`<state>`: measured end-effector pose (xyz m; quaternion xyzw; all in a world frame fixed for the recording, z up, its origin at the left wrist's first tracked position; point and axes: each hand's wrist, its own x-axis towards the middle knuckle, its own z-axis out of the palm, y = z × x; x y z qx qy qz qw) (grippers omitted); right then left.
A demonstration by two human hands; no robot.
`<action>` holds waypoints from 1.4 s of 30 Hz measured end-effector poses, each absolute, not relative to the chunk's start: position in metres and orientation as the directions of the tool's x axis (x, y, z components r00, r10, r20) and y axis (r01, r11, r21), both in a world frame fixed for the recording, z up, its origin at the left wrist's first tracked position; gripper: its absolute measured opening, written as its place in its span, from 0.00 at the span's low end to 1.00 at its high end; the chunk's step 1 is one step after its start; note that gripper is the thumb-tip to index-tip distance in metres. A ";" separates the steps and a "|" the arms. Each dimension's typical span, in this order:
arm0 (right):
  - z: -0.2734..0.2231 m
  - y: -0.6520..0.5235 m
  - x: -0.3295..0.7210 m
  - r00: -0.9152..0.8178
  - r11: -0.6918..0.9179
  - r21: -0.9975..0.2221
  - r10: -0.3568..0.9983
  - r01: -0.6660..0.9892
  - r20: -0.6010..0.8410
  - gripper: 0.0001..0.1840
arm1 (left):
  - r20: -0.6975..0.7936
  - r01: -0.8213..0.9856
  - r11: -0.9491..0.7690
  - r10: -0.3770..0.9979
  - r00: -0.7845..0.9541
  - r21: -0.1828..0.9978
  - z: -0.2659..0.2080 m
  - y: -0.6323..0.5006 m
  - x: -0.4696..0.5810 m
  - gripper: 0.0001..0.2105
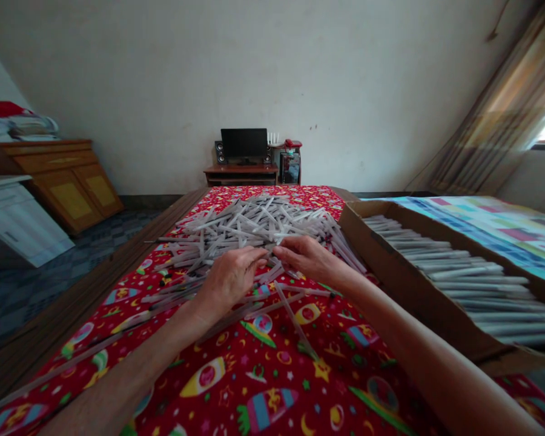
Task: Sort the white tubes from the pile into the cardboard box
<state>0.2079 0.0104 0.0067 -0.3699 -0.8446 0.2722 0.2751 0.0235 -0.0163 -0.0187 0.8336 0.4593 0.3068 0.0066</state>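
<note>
A heap of slim, whitish, see-through plastic sticks [254,221], some with dark tips, lies on the red patterned cloth [263,363]. At the near edge of this heap my left hand [231,272] has its fingers curled and pressed together. Facing it closely is my right hand [304,257], its thumb and fingers also drawn together in a pinch. What sits between the fingertips is too small and hidden to make out. Several loose sticks lie under and around both hands, one of them a single stick [295,321] slanting toward me.
On the right stands a long cardboard box [404,284] holding rows of similar sticks [476,269]. Behind it is a checked bedspread [490,224]. A monitor [244,143] stands on a small desk [240,175] by the far wall. A wooden cabinet [72,181] is at left.
</note>
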 end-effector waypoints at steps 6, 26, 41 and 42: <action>0.001 0.011 0.203 -0.592 0.595 -0.631 0.765 0.498 0.255 0.22 | 0.468 0.771 -0.583 0.772 0.429 0.255 -0.019 -0.019 0.025 0.12; 0.000 0.014 0.209 -0.649 0.553 -0.713 0.739 0.432 0.181 0.19 | 0.470 0.741 -0.586 0.782 0.410 0.328 -0.018 -0.016 0.024 0.11; -0.009 0.015 0.202 -0.596 0.514 -0.756 0.775 0.405 0.208 0.21 | 0.471 0.760 -0.590 0.771 0.429 0.274 -0.024 -0.014 0.022 0.12; -0.009 0.013 0.201 -0.583 0.538 -0.731 0.777 0.421 0.237 0.20 | 0.464 0.746 -0.586 0.781 0.418 0.315 -0.022 -0.014 0.022 0.12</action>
